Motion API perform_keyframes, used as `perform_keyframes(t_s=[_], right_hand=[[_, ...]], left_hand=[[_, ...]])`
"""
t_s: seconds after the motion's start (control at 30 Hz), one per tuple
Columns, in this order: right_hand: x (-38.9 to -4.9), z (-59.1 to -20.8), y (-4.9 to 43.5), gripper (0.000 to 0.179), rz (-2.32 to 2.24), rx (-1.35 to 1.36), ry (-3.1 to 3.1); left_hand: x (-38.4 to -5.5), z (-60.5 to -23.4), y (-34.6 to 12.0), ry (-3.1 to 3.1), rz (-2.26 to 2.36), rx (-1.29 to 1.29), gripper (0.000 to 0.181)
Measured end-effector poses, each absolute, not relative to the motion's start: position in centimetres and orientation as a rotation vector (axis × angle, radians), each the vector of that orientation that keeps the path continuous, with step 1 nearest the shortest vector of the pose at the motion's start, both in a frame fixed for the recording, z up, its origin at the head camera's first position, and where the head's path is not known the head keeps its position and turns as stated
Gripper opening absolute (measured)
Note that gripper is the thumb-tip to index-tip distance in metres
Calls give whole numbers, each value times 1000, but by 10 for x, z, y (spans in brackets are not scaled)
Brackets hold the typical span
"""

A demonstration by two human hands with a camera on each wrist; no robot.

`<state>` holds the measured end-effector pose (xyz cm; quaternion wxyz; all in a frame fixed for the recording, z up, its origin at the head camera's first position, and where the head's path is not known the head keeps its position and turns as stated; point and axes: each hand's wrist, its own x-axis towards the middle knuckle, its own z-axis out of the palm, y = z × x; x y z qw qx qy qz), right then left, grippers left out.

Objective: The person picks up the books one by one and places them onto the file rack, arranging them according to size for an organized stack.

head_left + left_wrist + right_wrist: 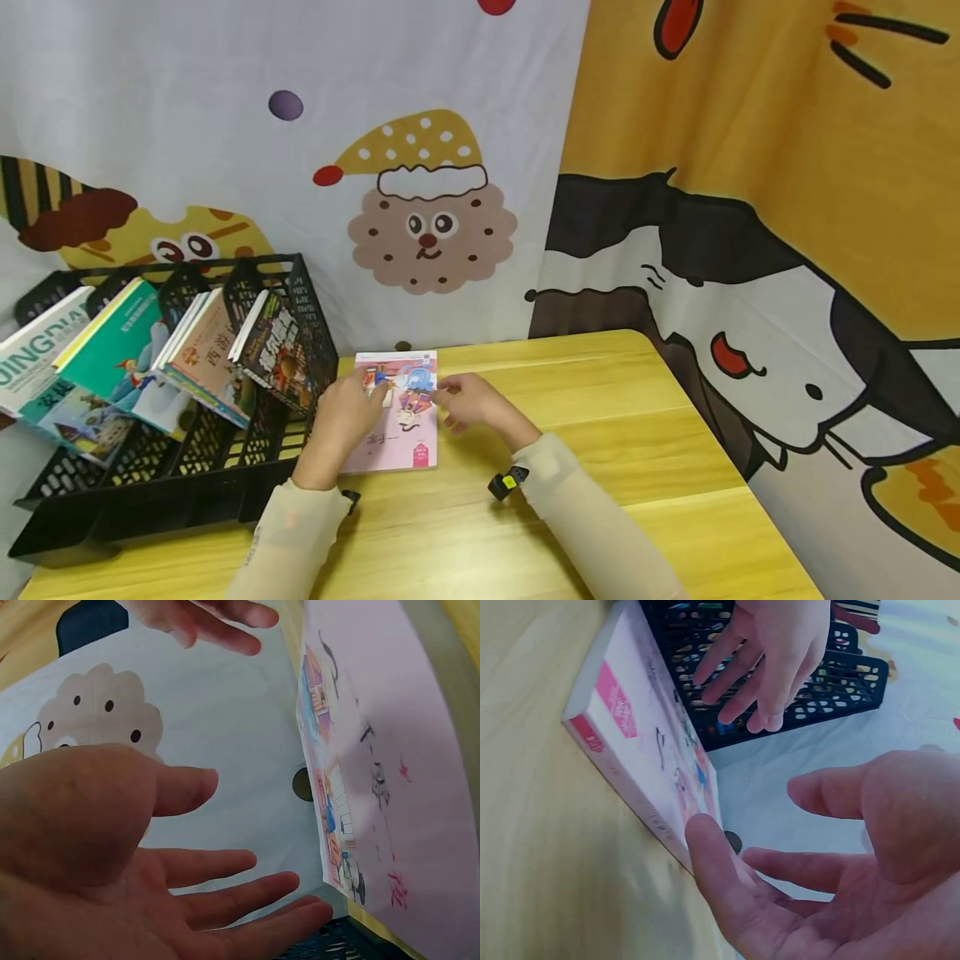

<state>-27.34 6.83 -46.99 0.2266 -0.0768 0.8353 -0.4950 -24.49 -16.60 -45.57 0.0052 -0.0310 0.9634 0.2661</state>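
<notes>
A pink-covered book (408,429) with a cartoon picture lies on the table, cover up. Its thick pink spine (634,795) faces the right hand in the right wrist view. The left hand (341,425) is over the book's left side, thumb and fingers spread and loose in the left wrist view. At the right edge is the right hand (480,404), its fingers loosely bent and thumb apart from them. Neither hand grips the book; whether the right fingertips touch its edge is hard to tell.
A black plastic book rack (172,492) stands at the left, with several books leaning in its slots, among them a dark comic-style book (279,354) and a green book (120,350). A printed curtain (442,75) hangs behind the wooden table (600,417).
</notes>
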Motion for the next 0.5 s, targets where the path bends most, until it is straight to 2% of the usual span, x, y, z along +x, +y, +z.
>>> perform_keyframes(t_s=[0.3,0.5], right_hand=[[-270,-475,63,62,-1181,-276,2381],[-264,-476,57,66,-1168,-265,2406]], left_hand=[[-243,-460,-164,2930,684,-158,80],[-241,-463,-162,2877,617,-222,72]])
